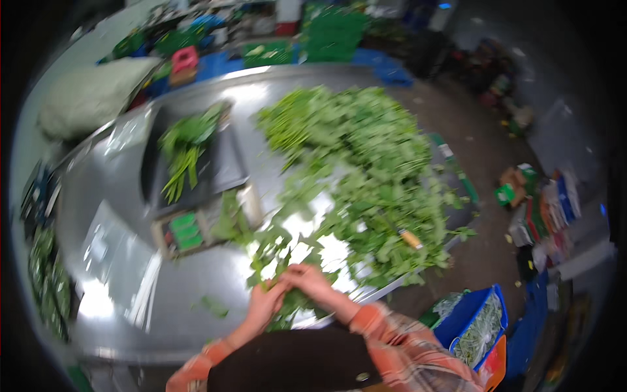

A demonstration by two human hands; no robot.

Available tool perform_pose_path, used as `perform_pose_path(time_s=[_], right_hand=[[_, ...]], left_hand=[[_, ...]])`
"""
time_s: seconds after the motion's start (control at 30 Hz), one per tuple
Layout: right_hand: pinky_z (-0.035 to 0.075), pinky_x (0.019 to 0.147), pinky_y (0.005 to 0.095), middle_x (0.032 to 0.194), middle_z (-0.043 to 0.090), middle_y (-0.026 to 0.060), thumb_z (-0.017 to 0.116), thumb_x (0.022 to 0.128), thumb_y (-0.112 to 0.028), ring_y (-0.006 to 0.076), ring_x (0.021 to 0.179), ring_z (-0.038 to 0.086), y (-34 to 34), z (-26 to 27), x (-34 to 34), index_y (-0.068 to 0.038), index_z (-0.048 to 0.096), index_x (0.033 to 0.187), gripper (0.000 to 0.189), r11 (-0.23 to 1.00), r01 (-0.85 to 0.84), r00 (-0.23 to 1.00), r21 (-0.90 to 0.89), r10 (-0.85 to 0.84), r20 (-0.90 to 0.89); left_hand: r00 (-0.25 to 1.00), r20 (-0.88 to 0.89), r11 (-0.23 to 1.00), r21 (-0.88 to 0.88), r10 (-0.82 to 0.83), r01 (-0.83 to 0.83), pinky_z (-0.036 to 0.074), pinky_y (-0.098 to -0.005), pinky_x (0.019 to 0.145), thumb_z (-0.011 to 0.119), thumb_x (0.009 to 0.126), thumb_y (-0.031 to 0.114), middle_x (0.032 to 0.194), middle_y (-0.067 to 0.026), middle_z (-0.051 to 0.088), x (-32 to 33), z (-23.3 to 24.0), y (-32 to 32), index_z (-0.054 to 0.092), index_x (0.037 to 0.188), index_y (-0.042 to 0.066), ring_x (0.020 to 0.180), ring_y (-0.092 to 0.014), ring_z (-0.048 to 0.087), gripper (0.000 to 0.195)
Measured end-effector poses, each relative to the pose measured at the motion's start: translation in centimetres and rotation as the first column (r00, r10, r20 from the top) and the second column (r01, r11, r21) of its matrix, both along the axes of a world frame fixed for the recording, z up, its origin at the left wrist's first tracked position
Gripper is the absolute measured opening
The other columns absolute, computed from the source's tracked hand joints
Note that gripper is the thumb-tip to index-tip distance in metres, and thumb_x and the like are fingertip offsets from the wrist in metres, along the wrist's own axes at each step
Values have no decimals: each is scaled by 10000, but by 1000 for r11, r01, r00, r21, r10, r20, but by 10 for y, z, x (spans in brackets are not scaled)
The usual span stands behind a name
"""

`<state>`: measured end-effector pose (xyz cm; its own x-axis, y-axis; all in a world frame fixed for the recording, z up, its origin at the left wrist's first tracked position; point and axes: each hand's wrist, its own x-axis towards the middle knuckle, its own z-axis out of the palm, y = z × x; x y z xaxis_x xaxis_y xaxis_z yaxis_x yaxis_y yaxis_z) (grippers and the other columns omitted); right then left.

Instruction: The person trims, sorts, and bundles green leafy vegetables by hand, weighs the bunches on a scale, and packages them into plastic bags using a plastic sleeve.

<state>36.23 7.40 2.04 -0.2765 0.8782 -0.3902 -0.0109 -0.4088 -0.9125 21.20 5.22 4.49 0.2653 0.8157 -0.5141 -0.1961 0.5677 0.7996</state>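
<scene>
At the near edge of the stainless-steel table (196, 289), my left hand (267, 301) grips a few leafy green stems (258, 267). My right hand (309, 281) meets it there, its fingertips pinched at the same greens; blur hides exactly which part they hold. Leaves spread beyond and below both hands. Ahead and to the right lies a large heap of leafy greens (352, 132), stems towards the left. A knife with a yellow-orange handle (410, 239) rests on that heap, its blade partly hidden among leaves. Loose leaves (214, 306) lie left of my left hand.
A black tray (156, 183) holds a bunch of greens (188, 139). Nearer stands a small box (166, 247) with green items. Clear plastic bags (117, 259) lie left. Beyond are a large pale sack (93, 98) and green crates (333, 36). A blue crate (448, 326) stands low right.
</scene>
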Motion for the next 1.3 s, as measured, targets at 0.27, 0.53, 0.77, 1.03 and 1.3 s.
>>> perform_pose_path(time_s=[0.27,0.53,0.77,1.03,1.3], right_hand=[[430,737,256,809,544,37,594,812,-169,125,763,531,-14,-27,-20,-51,524,820,137,956,71,846,-284,-209,-491],[421,701,234,797,524,42,567,833,-159,110,733,516,-30,-22,-30,-35,499,832,142,928,268,799,-258,-363,-480],[405,603,233,786,506,32,569,817,-141,73,654,484,-52,9,-29,-23,487,835,145,906,-85,996,415,66,61],[468,618,314,777,609,116,603,768,-281,214,681,593,16,15,19,-8,538,976,348,909,-412,796,62,326,511],[447,663,438,850,538,179,526,747,-250,354,734,551,44,-51,23,-20,527,853,252,935,-115,486,334,-240,840]], left_hand=[[949,251,981,-78,194,-180,315,-205,373,575,778,93,694,-47,519,-8,-24,-14,499,797,33,533,-74,433,99],[923,204,945,-95,328,-314,288,-199,354,570,789,103,626,-32,500,-6,-17,-16,498,794,40,482,-76,420,96],[864,-19,863,79,503,-500,226,-208,336,494,857,144,554,12,428,-13,-19,12,490,759,51,383,-53,331,136],[787,18,739,332,616,-586,384,-246,551,511,842,132,620,-9,430,-63,-7,25,471,886,50,563,-102,410,101],[911,277,950,-152,304,-271,345,-234,490,526,843,227,589,-4,471,-42,-32,-1,534,860,41,505,-98,425,187]])
